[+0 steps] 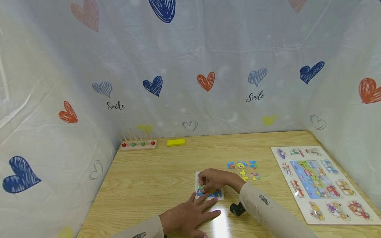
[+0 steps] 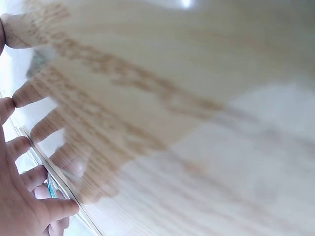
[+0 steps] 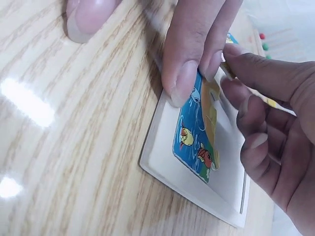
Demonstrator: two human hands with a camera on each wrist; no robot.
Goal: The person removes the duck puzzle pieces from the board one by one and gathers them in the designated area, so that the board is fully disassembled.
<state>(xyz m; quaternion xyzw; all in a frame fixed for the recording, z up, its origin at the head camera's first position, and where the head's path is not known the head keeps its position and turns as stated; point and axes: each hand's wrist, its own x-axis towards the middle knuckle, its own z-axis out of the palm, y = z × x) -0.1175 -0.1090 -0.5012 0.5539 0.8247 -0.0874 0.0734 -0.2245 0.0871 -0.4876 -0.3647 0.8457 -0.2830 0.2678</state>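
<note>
Slightly below the head view's centre, the right hand (image 1: 212,178) pinches a mostly hidden puzzle piece (image 3: 228,70) over a white puzzle tray (image 1: 196,180). The left hand (image 1: 191,213), lower centre, has straight, spread fingers grasping nothing, some touching the tray. Loose pieces (image 1: 253,164) lie right of centre on the tabletop (image 1: 148,175).

Table (image 1: 148,178): wood grain, high gloss, lamp glare, mirrored fingers. Tray (image 3: 156,152): smooth, whitish, near matt; material unclear. Pieces (image 3: 189,147) in it: smooth printed face. Sheet (image 1: 178,49) behind: plastic-looking, creased, soft sheen. Sleeves (image 1: 262,208): matt cloth. Rack (image 1: 138,147): pale wood. Block (image 1: 176,142): smooth. Board (image 1: 322,202): smooth, printed.
</note>
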